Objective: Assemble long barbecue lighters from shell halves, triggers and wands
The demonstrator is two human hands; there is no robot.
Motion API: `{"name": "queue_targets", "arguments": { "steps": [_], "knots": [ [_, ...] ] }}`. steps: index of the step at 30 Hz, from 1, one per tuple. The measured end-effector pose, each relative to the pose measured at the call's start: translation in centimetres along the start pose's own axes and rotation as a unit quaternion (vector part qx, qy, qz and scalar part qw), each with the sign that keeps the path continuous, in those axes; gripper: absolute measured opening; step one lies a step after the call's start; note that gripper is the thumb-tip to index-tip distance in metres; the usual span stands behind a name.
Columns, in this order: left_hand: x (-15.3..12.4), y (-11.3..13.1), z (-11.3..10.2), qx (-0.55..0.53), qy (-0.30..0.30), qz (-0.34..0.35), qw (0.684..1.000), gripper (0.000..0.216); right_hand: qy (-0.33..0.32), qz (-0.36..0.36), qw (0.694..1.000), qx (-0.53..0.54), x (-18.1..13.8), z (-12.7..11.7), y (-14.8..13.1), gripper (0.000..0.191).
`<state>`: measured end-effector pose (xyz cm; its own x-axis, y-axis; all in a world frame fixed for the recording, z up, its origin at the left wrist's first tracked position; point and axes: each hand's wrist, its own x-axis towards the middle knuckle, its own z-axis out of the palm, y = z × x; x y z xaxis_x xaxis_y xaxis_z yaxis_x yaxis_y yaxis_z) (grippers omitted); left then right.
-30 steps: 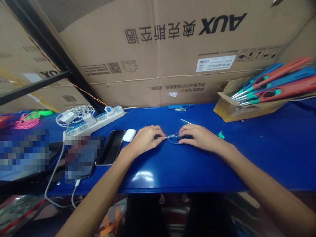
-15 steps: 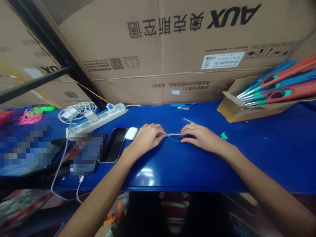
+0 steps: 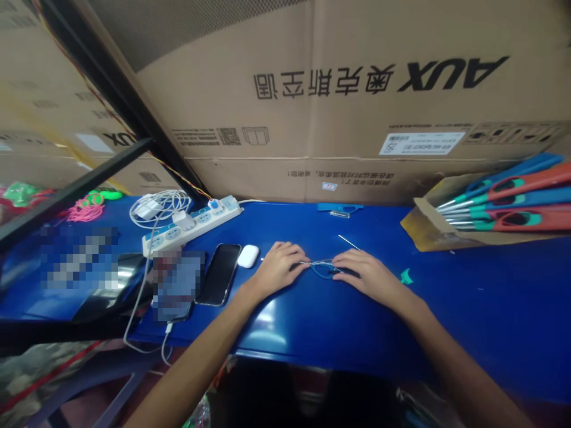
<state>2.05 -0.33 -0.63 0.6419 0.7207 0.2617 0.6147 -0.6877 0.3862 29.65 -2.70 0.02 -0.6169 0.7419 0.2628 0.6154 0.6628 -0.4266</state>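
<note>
My left hand [image 3: 281,267] is closed, thumb and finger pinching one end of a bundle of thin silvery strands [image 3: 321,262] just above the blue table. My right hand [image 3: 363,272] curls its fingers around the other end of the strands. A blue cord-like loop [image 3: 322,272] sags below them between the hands; its ends are hidden in the fingers. A pale tip shows on the far side of my left hand. Beyond my right hand lies a thin white stick [image 3: 348,241]. A small green scrap [image 3: 405,276] rests to the right of that hand.
Left of my hands are a white earphone case [image 3: 248,256], a black phone [image 3: 219,273], a tablet-like device [image 3: 179,285] and a power strip [image 3: 196,226] with cables. A blue tool [image 3: 339,207] lies by the large carton [image 3: 285,131]. An open box [image 3: 423,232] holds several orange- and blue-handled tools.
The camera view has shifted, so the scene sits lower and farther right. Both hands keep their hold on the strands, with little visible movement between them.
</note>
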Motion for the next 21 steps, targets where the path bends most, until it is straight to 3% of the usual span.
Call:
{"name": "queue_targets", "arguments": {
  "steps": [7,11,17,21],
  "knots": [
    [0.2,0.3,-0.8,0.007,-0.034,0.041,0.999,0.017,-0.035,0.016,0.999,-0.029,-0.2,-0.9,-0.4,0.022],
    [-0.5,2.0,-0.7,0.059,-0.031,0.011,0.998,0.018,-0.05,0.041,0.995,-0.076,-1.1,-0.4,-1.8,0.029],
    [-4.2,5.1,1.0,0.037,0.078,-0.09,0.992,0.016,0.055,0.078,0.986,-0.135,-3.6,4.1,-4.9,0.036],
    [-5.5,6.4,1.8,0.056,0.101,-0.087,0.99,0.023,0.098,0.097,0.983,-0.122,-4.7,5.9,-6.0,0.037]
  ]
}}
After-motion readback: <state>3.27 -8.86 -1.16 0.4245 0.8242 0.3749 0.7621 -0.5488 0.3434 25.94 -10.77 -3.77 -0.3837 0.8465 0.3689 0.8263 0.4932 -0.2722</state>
